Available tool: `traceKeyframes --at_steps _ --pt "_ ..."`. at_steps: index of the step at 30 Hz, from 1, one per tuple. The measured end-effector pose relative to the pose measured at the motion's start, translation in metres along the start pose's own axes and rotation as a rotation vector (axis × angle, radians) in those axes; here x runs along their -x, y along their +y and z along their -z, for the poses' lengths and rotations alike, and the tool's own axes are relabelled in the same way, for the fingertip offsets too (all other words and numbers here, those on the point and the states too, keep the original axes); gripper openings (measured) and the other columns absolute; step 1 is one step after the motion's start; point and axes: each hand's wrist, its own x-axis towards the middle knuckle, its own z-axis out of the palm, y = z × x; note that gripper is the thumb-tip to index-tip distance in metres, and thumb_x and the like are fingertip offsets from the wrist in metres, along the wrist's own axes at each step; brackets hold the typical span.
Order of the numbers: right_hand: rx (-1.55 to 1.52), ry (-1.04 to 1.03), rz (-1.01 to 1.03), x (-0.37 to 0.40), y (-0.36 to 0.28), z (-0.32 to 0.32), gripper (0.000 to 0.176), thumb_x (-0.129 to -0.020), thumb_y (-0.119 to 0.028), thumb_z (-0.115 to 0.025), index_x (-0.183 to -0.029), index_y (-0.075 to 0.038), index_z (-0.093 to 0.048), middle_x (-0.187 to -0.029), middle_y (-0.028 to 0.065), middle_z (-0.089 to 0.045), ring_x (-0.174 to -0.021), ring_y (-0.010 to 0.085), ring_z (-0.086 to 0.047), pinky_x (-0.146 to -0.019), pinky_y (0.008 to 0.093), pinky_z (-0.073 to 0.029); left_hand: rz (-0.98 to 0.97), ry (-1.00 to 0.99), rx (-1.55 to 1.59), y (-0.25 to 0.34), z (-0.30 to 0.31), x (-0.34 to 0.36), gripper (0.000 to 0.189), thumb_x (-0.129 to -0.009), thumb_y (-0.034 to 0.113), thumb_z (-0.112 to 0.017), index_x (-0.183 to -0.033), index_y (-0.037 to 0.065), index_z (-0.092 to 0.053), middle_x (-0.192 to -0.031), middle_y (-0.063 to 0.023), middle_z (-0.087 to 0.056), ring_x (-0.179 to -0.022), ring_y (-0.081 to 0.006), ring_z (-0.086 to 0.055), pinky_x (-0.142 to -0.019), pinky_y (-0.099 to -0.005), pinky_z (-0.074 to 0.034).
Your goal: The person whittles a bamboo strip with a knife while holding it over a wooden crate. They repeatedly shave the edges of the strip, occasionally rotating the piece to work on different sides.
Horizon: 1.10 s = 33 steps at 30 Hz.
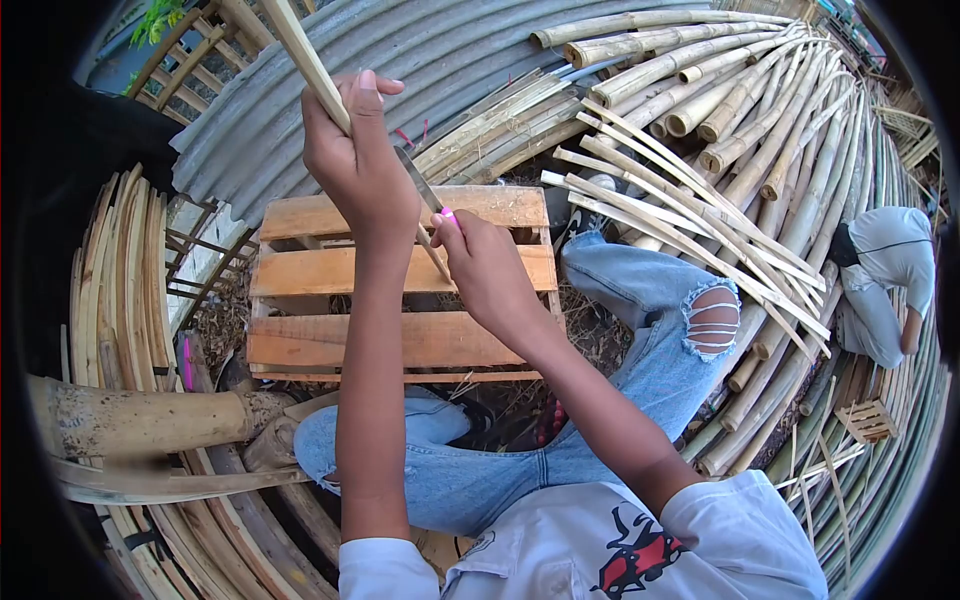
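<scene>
My left hand (pixel 360 165) is wrapped round a bamboo strip (pixel 300 55) that slants from the top of the view down toward the pallet. The strip's lower end shows past my wrist, over the wooden slats. In my right hand (pixel 490 268) is a knife (pixel 420 182), its pink handle mostly covered by my fingers. The blade points up and left, close beside the strip and partly hidden by my left hand. Below both hands stands a low wooden pallet (pixel 330 338) with spaced slats, in front of my bent legs.
Split bamboo strips (pixel 690 205) fan out at my right, over a big pile of bamboo poles (pixel 740 120). More strips (pixel 125 290) stack on the left, near a thick bamboo pole (pixel 150 422). Corrugated sheeting (pixel 370 60) lies ahead. Another person (pixel 885 280) crouches at far right.
</scene>
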Motion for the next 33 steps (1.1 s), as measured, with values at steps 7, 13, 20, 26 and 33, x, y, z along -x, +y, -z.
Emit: traceKeyframes --at_steps 7,13,20,26,33 --pt "0.121 0.031 0.025 0.008 -0.02 -0.011 0.038 -0.1 -0.026 -0.037 -0.083 0.006 -0.051 -0.061 0.0265 -0.055 -0.06 0.046 -0.055 -0.056 0.0521 -0.042 -0.099 0.036 0.014 -0.013 0.01 -0.006 0.019 -0.097 0.018 -0.048 -0.085 0.004 -0.048 -0.079 -0.0049 -0.059 -0.071 -0.0101 -0.049 -0.072 -0.0257 -0.04" --pt "0.413 0.013 -0.113 0.019 0.005 -0.033 0.038 -0.099 -0.027 -0.037 -0.083 0.004 -0.052 -0.061 0.0241 -0.058 -0.062 0.0441 -0.059 -0.058 0.0521 -0.048 -0.093 0.034 0.125 -0.013 0.013 -0.008 0.019 -0.097 0.017 -0.048 -0.083 0.005 -0.045 -0.079 -0.0071 -0.059 -0.077 -0.0122 -0.054 -0.079 -0.0275 -0.041" --pt "0.322 0.033 -0.047 0.02 0.002 -0.038 0.039 -0.099 -0.027 -0.038 -0.081 0.005 -0.053 -0.058 0.0253 -0.056 -0.058 0.0452 -0.057 -0.056 0.0515 -0.048 -0.049 0.044 0.152 -0.014 0.015 -0.005 0.019 -0.096 0.015 -0.049 -0.082 0.004 -0.045 -0.079 -0.0067 -0.057 -0.078 -0.0134 -0.055 -0.08 -0.0287 -0.041" --pt "0.253 -0.038 0.003 0.012 -0.015 -0.019 0.036 -0.099 -0.024 -0.039 -0.085 0.008 -0.05 -0.062 0.0288 -0.055 -0.06 0.0468 -0.054 -0.057 0.0521 -0.043 -0.044 0.057 0.124 -0.008 0.018 -0.005 0.017 -0.095 0.015 -0.049 -0.083 0.003 -0.045 -0.078 -0.0062 -0.052 -0.081 -0.0177 -0.057 -0.087 -0.0345 -0.04" --pt "0.309 -0.044 -0.058 0.013 0.006 -0.028 0.035 -0.099 -0.024 -0.038 -0.085 0.005 -0.053 -0.062 0.0258 -0.058 -0.061 0.0441 -0.059 -0.057 0.0499 -0.049 -0.069 0.06 0.072 -0.015 0.018 -0.004 0.017 -0.096 0.015 -0.049 -0.084 0.003 -0.045 -0.077 -0.005 -0.052 -0.08 -0.0153 -0.057 -0.081 -0.03 -0.041"
